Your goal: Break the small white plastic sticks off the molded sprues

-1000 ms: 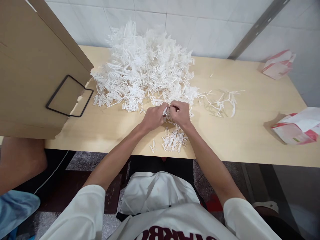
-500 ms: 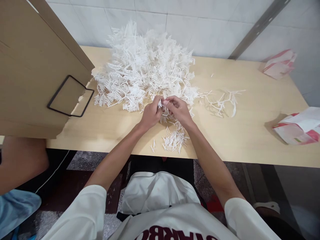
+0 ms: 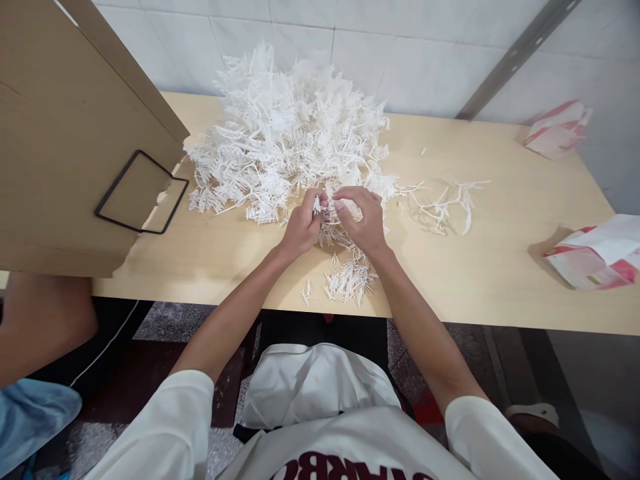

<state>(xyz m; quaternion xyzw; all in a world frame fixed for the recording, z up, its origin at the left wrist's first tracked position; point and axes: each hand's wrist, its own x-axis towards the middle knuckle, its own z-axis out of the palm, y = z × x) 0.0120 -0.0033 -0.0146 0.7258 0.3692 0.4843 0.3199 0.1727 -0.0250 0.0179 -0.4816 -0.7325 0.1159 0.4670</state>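
A large heap of thin white branching plastic pieces (image 3: 295, 133) lies on the table against the wall. At its front edge my left hand (image 3: 303, 223) is closed around a small white branched piece (image 3: 318, 205), whose prongs poke out by the thumb. Beside it, to the right, my right hand (image 3: 364, 220) has its thumb and fingers apart, with nothing visible gripped between them. Under and in front of both hands lies a small pile of loose white prongs (image 3: 350, 281). A few more prongs (image 3: 307, 292) lie to its left.
A brown cardboard sheet (image 3: 75, 133) with a black wire frame (image 3: 143, 193) stands at the left. Stripped white stems (image 3: 445, 207) lie right of the heap. Two pink-and-white paper packets (image 3: 597, 253) are at the far right. Another person's arm (image 3: 47, 327) shows at lower left.
My right hand's thumb and fingers have spread and drawn slightly away from the left hand. My left hand keeps its grip, nearly in the same place.
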